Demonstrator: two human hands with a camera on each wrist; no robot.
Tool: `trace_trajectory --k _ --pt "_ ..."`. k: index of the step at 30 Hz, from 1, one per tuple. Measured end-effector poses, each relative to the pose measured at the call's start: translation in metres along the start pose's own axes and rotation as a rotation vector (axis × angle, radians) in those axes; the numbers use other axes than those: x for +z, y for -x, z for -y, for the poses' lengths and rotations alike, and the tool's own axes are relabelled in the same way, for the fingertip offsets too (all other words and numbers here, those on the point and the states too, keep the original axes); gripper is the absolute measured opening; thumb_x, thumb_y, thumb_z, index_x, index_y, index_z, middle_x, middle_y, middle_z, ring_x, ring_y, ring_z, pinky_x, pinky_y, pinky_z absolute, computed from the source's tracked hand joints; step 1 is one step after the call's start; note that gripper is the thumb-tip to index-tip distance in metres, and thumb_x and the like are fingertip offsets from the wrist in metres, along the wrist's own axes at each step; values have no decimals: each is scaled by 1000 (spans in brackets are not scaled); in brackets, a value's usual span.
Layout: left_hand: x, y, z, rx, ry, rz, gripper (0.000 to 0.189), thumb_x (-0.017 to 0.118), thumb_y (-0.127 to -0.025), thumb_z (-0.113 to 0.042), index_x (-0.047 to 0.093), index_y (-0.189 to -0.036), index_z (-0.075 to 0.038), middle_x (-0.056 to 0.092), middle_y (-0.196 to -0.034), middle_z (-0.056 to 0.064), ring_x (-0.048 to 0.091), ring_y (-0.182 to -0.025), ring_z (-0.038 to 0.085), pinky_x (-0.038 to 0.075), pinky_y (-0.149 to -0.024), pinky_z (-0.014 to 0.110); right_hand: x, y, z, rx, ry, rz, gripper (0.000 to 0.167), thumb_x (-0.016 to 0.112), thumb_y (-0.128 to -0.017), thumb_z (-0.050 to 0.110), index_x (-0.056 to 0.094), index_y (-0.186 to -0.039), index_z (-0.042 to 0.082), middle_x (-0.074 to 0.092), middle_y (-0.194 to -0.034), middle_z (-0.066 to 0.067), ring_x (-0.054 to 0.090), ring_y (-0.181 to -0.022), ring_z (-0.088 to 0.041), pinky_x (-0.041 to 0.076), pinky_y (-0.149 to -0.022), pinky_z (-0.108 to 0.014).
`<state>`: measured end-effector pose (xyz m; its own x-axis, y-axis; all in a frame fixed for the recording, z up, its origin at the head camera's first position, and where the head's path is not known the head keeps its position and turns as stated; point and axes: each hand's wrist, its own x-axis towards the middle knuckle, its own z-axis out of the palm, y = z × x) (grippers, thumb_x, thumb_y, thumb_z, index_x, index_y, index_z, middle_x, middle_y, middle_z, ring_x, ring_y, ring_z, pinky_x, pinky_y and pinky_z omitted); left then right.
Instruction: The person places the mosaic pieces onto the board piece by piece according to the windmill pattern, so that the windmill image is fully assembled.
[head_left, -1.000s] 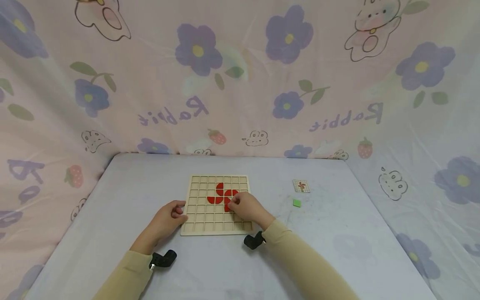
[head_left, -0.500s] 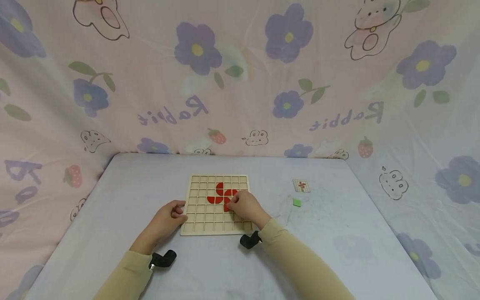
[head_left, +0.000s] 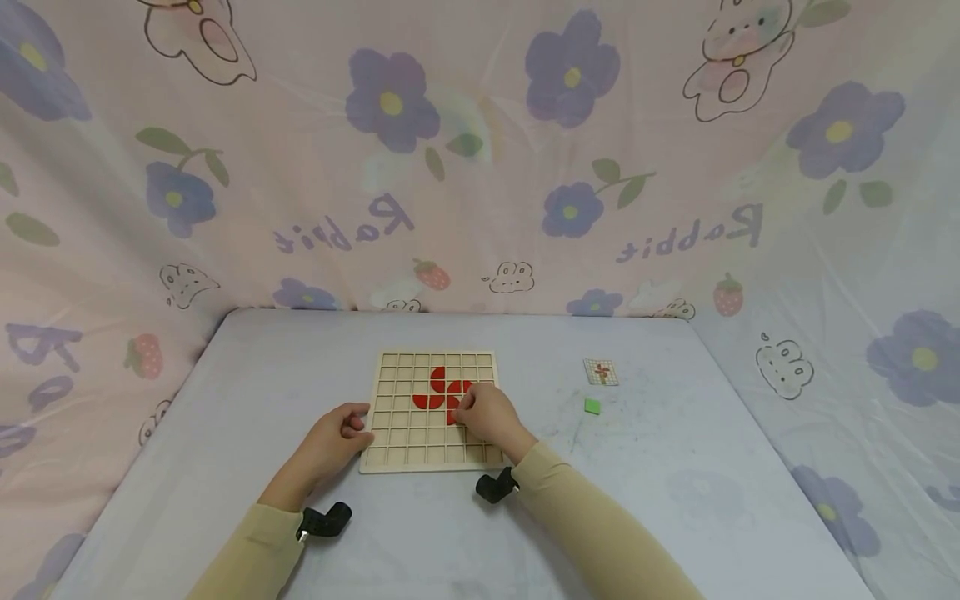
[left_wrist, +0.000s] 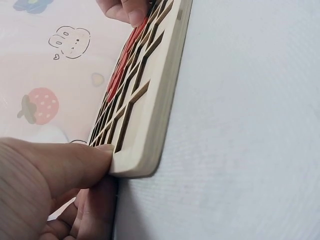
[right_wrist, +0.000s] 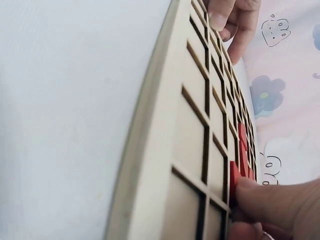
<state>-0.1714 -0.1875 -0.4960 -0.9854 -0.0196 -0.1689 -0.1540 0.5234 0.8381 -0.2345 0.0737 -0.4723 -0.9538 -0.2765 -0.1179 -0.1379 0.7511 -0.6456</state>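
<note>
A square wooden grid board lies on the table, its shallow cells framed by thin ridges. Several red quarter-circle pieces sit near its middle in a pinwheel shape. My left hand grips the board's left edge; in the left wrist view the thumb lies on the rim at a corner, with fingers below. With curled fingers, my right hand pinches the lower right red quarter-circle piece, which stands a little above the ridges in the right wrist view. The hand covers part of the board's right side.
To the right of the board lie a small green square tile and, behind it, a little card printed with a red pattern on a grid. A patterned cloth hangs behind the white table.
My right wrist and forearm have shifted slightly left, while the fingers stay at the same red piece. The left hand and the board keep their places; the head view has tilted a little.
</note>
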Motion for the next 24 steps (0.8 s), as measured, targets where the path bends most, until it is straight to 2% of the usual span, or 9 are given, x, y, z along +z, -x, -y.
trace_trajectory --k 7,13,18,24 --pt "0 1 -1 23 -1 7 51 67 -89 -7 49 -136 0 50 -103 9 52 -87 18 44 -69 28 1 3 -1 21 -8 -5 19 73 -87 20 59 -78 12 58 -74 2 53 -67 -15 44 -58 -30" --pt "-2 1 1 9 -4 5 52 67 -88 -8 49 -136 0 50 -104 9 52 -88 18 44 -71 29 -3 5 -9 -74 -88 40 16 70 -90 27 61 -86 15 59 -79 3 54 -71 -14 45 -62 -30" --pt "-2 1 -1 7 -8 9 52 68 -89 -9 49 -136 0 50 -104 9 52 -88 18 44 -71 29 -28 11 -30 -130 -167 41 17 68 -91 33 64 -97 18 62 -89 3 57 -81 -16 48 -69 -33" --pt "-3 3 -4 10 -14 15 52 67 -89 -9 49 -136 0 50 -103 9 52 -88 18 43 -71 29 -61 20 -61 -63 -147 -9 21 71 -88 35 66 -101 19 62 -89 3 57 -80 -17 47 -68 -33"
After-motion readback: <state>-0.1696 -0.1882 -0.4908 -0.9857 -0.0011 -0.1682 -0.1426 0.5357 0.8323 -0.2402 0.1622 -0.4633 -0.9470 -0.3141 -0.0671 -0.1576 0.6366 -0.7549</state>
